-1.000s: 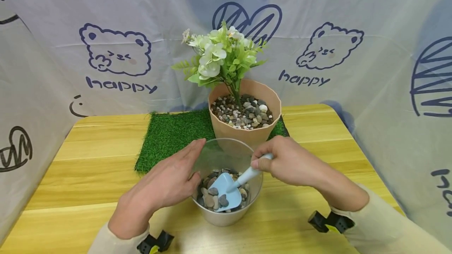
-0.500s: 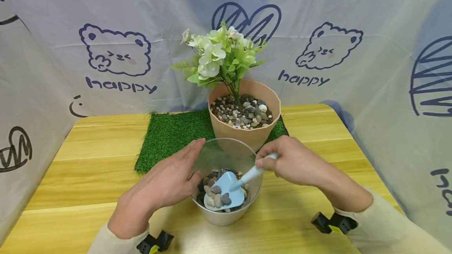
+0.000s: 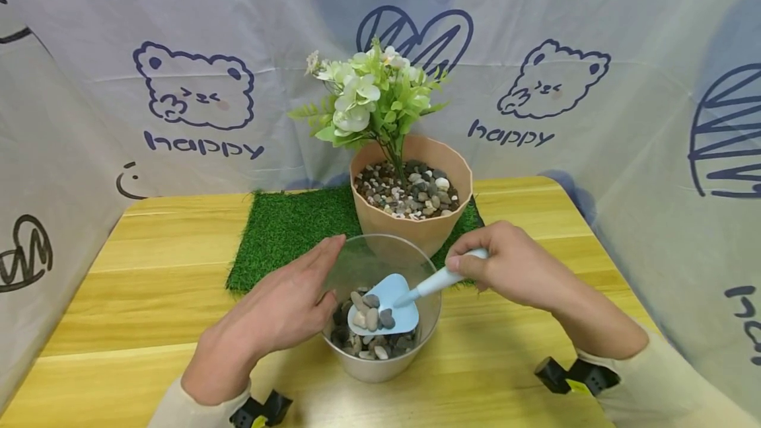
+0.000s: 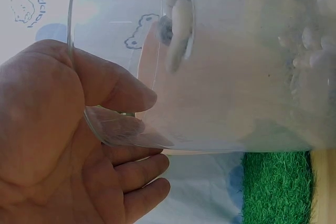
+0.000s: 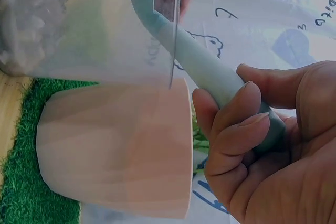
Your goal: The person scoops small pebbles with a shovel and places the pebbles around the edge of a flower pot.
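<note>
Right-wrist view cuts off my blue scoop (image 3: pixel 410 296) at the top and shows the stones (image 5: pixel 31 19) hazily through the tub (image 3: pixel 380 368). My right hand (image 3: pixel 508 266) grips the scoop's handle, apart from my left hand (image 3: pixel 279 306), straight-fingered against the tub; the stone-laden blade sits inside, between them.

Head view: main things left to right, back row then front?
Back: left bear print → potted flowers → right bear print. Front: left grip → clear bucket → right grip.
</note>
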The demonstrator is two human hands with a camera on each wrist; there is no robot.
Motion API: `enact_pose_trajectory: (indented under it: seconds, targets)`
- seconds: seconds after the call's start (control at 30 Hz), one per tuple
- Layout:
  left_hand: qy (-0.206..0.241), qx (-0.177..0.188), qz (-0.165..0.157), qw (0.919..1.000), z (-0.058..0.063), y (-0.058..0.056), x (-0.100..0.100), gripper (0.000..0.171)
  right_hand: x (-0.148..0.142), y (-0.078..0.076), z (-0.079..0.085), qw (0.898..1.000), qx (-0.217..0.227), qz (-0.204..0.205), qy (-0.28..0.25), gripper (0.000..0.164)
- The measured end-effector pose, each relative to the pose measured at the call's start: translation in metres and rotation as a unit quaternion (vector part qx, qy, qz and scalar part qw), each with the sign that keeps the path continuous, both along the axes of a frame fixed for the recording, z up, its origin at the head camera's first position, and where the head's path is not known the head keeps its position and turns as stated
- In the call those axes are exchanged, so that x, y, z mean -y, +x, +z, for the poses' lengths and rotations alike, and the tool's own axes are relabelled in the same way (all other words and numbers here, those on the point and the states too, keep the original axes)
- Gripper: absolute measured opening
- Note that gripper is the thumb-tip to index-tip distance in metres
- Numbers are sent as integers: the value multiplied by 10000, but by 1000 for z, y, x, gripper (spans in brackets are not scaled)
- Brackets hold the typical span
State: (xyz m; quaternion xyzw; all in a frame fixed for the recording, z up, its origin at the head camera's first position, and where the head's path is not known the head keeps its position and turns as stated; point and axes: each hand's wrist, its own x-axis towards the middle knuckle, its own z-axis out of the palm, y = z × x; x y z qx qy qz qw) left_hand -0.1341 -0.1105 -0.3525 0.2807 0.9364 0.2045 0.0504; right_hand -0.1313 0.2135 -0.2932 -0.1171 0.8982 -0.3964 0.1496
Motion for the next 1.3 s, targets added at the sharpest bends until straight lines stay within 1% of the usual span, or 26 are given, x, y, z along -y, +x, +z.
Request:
enact_pose_trajectory:
  seconds: [0.23,0.47,0.67,0.9,1.1,1.3]
  targets:
    - [-17,-29,8,10000,0,0,0,77,-10,0,6,9998,-93,-177,-63,15]
    - [-262,-208,25,9994,2,1,0,80,-17,0,11,9996,-152,-257,-14,16]
    - [-280,-419,-6,9987,5,2,-2,78,-22,2,11,9993,-116,-322,-125,16]
    - [-333,-413,116,9985,6,4,-5,75,-26,2,10,9991,-53,-347,-240,18]
    - [-365,-671,36,9971,6,3,-6,75,-29,3,10,9988,-59,-405,-285,18]
    - [-338,-670,-10,9972,5,3,-6,74,-37,4,15,9974,-170,-592,-378,23]
